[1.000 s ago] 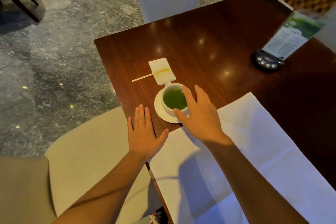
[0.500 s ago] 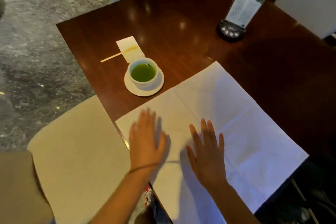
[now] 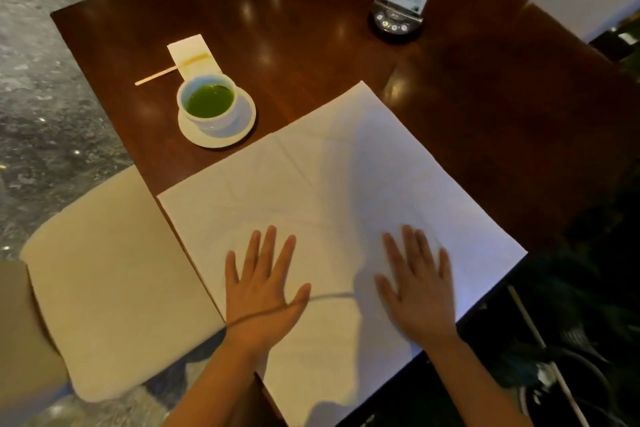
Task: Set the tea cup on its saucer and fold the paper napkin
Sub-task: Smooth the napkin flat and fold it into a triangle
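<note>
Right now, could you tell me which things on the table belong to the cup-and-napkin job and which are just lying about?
Job in hand:
tea cup, already on its saucer
paper napkin, spread flat under left hand and right hand

Lying about:
wooden stick
small paper packet
menu stand

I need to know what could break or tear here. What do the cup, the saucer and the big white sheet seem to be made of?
Tea cup and saucer: probably glazed white ceramic, smooth with a soft sheen. Napkin: thin matte paper, judging by its faint fold creases and how flat it lies.
</note>
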A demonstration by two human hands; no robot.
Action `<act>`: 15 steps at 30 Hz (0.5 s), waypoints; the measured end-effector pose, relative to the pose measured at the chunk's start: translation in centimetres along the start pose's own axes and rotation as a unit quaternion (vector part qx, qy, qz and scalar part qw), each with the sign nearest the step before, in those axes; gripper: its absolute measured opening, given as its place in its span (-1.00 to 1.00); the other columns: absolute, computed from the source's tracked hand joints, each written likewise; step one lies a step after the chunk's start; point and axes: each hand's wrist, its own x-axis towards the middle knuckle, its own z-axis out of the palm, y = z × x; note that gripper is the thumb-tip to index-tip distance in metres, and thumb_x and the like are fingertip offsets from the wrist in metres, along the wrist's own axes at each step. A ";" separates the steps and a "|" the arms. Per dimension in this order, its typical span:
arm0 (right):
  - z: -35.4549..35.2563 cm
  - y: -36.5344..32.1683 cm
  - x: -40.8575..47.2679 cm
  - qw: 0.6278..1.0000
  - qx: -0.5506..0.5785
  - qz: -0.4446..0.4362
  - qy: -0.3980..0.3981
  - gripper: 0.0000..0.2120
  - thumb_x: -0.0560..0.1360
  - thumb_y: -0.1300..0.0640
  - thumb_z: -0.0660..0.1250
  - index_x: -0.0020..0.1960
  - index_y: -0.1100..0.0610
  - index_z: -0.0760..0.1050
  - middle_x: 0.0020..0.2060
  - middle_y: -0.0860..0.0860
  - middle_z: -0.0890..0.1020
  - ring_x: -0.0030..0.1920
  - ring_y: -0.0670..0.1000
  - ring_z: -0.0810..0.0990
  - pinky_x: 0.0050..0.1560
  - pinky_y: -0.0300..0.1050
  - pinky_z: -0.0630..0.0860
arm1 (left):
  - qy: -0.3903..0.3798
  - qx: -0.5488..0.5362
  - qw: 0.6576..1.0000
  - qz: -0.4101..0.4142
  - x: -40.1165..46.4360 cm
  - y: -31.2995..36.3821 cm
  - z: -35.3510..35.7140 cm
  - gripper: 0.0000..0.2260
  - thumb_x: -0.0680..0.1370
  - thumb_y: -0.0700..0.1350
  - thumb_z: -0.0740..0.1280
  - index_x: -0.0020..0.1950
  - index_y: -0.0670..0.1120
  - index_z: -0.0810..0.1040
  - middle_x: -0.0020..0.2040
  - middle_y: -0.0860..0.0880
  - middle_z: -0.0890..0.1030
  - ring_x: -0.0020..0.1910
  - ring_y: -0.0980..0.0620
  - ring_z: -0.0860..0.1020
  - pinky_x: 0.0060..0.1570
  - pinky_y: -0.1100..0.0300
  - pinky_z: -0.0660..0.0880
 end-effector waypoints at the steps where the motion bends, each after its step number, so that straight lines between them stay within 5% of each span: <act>1: -0.3 1.5 0.2 1.000 -0.013 0.012 -0.003 -0.39 0.53 -0.29 -0.13 0.52 -0.09 -0.04 0.51 0.03 0.04 0.50 0.06 -0.03 0.42 0.20 -0.01 | -0.001 0.005 1.000 -0.010 0.0 0.0 0.1 -0.33 0.48 0.30 0.09 0.53 0.05 0.11 0.55 -0.07 0.08 0.52 -0.11 0.00 0.41 -0.22 -0.03; 5: -1.0 6.8 1.3 0.995 -0.045 0.087 -0.012 -0.32 0.49 -0.36 -0.25 0.52 -0.06 -0.16 0.52 0.06 -0.04 0.50 0.06 -0.13 0.44 0.20 -0.04 | -0.006 0.011 1.000 -0.025 0.0 0.0 -0.2 -0.31 0.49 0.34 0.04 0.54 0.05 0.04 0.56 -0.07 0.02 0.53 -0.10 -0.08 0.42 -0.21 -0.07; 9: -1.6 7.8 2.3 0.986 -0.033 0.163 0.015 -0.27 0.50 -0.33 -0.29 0.52 0.08 -0.06 0.51 0.15 0.05 0.50 0.11 -0.04 0.42 0.28 0.02 | 0.009 -0.023 0.999 -0.035 0.2 0.9 -0.6 -0.32 0.50 0.36 -0.04 0.55 0.05 0.02 0.57 -0.07 -0.04 0.53 -0.06 -0.12 0.42 -0.19 -0.17; 15: -1.2 -1.6 7.9 0.998 -0.022 -0.041 0.053 -0.48 0.59 -0.09 -0.11 0.48 0.08 0.18 0.46 0.16 0.23 0.47 0.17 0.15 0.37 0.29 0.13 | 0.057 -0.035 0.995 0.080 7.6 6.4 -1.6 -0.46 0.59 0.21 -0.04 0.54 0.07 0.03 0.56 -0.05 0.03 0.53 -0.04 -0.08 0.40 -0.16 -0.20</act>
